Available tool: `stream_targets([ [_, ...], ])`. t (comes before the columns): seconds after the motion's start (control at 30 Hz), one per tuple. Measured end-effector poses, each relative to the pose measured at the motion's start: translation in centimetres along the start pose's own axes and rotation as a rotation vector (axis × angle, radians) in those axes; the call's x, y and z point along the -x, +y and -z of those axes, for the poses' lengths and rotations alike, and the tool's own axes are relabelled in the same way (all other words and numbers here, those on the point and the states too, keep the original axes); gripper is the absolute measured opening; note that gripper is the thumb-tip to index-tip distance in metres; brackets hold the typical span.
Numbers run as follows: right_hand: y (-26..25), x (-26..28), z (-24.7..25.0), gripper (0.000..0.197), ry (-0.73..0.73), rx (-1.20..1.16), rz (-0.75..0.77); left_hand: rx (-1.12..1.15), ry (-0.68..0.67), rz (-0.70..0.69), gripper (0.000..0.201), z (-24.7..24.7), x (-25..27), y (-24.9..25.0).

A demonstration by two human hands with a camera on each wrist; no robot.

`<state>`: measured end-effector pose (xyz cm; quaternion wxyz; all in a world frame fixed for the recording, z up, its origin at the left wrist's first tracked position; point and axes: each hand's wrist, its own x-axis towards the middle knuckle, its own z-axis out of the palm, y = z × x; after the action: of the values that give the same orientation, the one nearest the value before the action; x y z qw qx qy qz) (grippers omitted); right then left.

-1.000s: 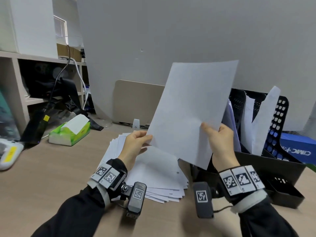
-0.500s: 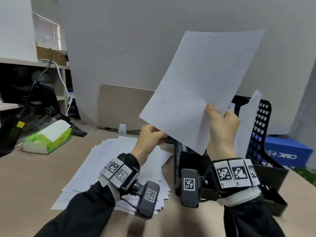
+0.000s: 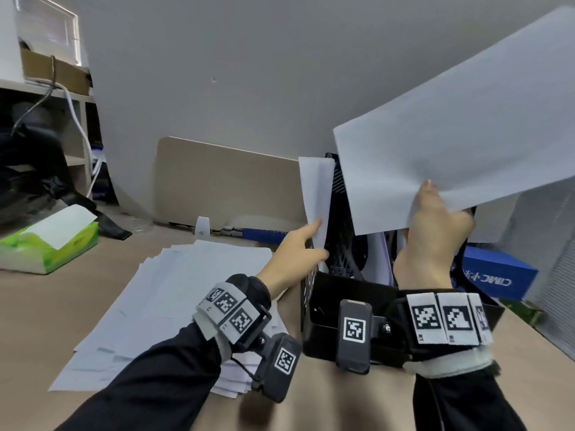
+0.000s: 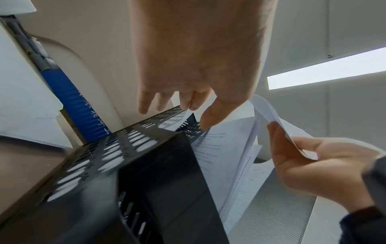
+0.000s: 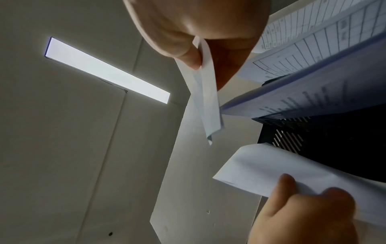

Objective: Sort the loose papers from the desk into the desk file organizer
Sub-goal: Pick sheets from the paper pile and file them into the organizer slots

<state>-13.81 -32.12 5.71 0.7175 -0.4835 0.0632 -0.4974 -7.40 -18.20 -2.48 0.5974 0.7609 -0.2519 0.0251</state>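
Note:
My right hand (image 3: 435, 213) pinches the lower edge of a white sheet (image 3: 451, 144) and holds it tilted in the air above the black mesh file organizer (image 3: 342, 293). The right wrist view shows the thumb (image 5: 192, 54) pressing this sheet (image 5: 206, 99). My left hand (image 3: 319, 241) pinches the papers (image 3: 314, 194) standing in the organizer's left slot, thumb on the near side. In the left wrist view that hand (image 4: 196, 113) sits at the organizer's (image 4: 146, 173) top edge. A spread pile of loose papers (image 3: 193, 290) lies on the desk at the left.
More printed sheets (image 3: 378, 259) stand in the organizer's other slots. A blue box (image 3: 497, 275) lies right of it, a green tissue box (image 3: 49, 244) at far left. A beige panel (image 3: 224, 181) leans against the grey wall behind. Shelves with cables stand at left.
My right hand has carried the sheet up and to the right, over the organizer. My left hand has let go of that sheet and now pinches the papers in the left slot.

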Motion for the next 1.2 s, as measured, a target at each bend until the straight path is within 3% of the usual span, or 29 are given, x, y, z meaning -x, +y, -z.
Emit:
stream_targets([
  [0.13,0.0,0.2,0.0,0.030,0.037,-0.047,0.024,0.025,0.016,0.037,0.073,-0.4,0.2,0.1],
  [0.3,0.3,0.8,-0.4,0.005,0.106,-0.016,0.079,0.026,-0.018,-0.004,0.073,-0.3,0.9,1.1],
  [0.4,0.3,1.3,-0.6,0.023,0.118,0.004,0.189,0.042,-0.018,-0.005,0.072,0.1,0.9,1.3],
  [0.5,0.8,1.6,-0.7,0.031,0.011,0.104,0.299,0.053,-0.015,-0.027,0.071,0.3,0.9,1.4],
  [0.73,2.8,1.5,-0.3,0.014,-0.397,0.619,0.254,0.094,-0.009,-0.068,0.062,0.2,1.2,1.6],
  [0.83,2.8,2.0,-0.4,0.021,-0.395,0.655,0.315,0.039,0.007,-0.038,0.066,0.4,1.3,1.8],
  [0.93,2.3,2.8,-0.9,0.007,-0.353,0.640,0.373,0.042,0.020,-0.021,0.069,0.5,1.3,1.9],
  [1.0,2.1,3.2,-1.1,0.009,-0.356,0.692,0.372,0.065,0.008,0.003,0.060,0.4,1.2,1.9],
  [1.07,2.1,3.5,-1.1,0.014,-0.412,0.826,0.333,0.075,0.001,0.013,0.039,0.3,1.2,2.0],
  [1.1,2.3,3.6,-1.0,0.015,-0.464,0.925,0.320,0.077,-0.006,0.012,0.039,0.2,1.2,2.1],
  [1.2,3.4,3.2,-0.6,0.010,-0.632,1.157,0.269,0.069,-0.025,0.019,0.071,0.3,1.4,2.2],
])
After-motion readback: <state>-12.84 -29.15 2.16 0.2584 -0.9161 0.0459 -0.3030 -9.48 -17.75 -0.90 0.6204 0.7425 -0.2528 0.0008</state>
